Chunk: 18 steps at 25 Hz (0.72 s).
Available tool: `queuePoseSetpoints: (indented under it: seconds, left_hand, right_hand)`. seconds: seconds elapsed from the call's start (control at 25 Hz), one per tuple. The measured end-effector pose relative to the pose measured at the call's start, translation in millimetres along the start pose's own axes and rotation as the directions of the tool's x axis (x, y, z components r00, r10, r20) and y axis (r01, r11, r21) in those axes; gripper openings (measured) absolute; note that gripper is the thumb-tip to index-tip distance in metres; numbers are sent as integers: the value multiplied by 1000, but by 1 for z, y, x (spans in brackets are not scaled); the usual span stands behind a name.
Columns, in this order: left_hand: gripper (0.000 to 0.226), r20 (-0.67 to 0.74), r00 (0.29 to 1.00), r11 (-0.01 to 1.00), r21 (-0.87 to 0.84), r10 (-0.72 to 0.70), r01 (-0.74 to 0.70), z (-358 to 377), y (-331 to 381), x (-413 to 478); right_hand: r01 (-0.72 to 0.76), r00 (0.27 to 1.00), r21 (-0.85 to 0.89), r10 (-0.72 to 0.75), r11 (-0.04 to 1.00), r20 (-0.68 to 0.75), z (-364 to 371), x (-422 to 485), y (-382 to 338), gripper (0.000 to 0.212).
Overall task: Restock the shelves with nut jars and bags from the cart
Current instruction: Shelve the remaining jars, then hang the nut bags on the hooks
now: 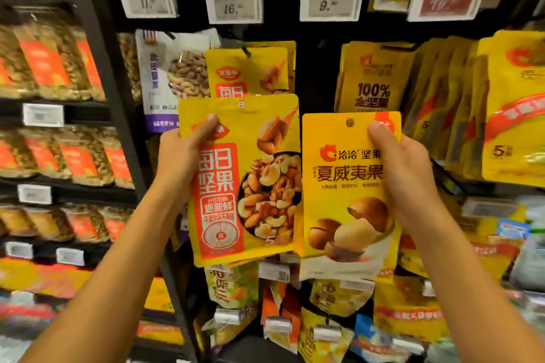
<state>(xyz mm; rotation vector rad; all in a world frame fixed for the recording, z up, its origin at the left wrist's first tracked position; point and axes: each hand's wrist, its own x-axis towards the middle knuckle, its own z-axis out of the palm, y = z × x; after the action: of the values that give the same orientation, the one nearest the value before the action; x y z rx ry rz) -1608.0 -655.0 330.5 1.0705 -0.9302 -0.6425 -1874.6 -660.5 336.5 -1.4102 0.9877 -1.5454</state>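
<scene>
Two yellow pouches are held up side by side before a black peg display. The left hand is clamped on the left edge of a mixed-nut bag, thumb pressed over the front near the top; a red panel on it reads 每日坚果, with mixed nuts and almonds pictured and a "5" low at the right. The right hand is closed on the right edge of a macadamia bag, thumb laid over a red corner mark; the brand 洽洽 坚果 and the name 夏威夷果 are printed across it, a round hang hole is seen at the top, and brown macadamia nuts are pictured below. The two bags nearly touch at their inner edges. Directly behind the mixed-nut bag, a hanging bag of the same design is seen on a peg, beside a white and purple cashew bag with a clear window. To the right, a row of yellow bags marked "100% 全坚果" hangs. Above, price tags are read in part as "11.", "16." and "9."; the small digits are blurred. Clear nut packs with orange labels are stacked on shelves at the left.
</scene>
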Motion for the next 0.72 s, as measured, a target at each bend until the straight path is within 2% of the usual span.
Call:
queuePoseSetpoints:
  seconds: [0.2, 0.44, 0.72]
  left_hand:
    - [32, 87, 996, 1000, 6, 23, -24, 17, 11, 80]
    - [24, 61, 998, 996, -84, 30, -25, 38, 13, 141]
    - [26, 31, 999, 1000, -11, -15, 16, 49, 5, 161]
  right_hand:
    - [16, 1000, 43, -16, 999, 6, 43, 49, 4, 27]
    - [37, 999, 42, -38, 998, 10, 65, 94, 14, 28]
    - [35, 998, 59, -38, 998, 46, 62, 118, 25, 30]
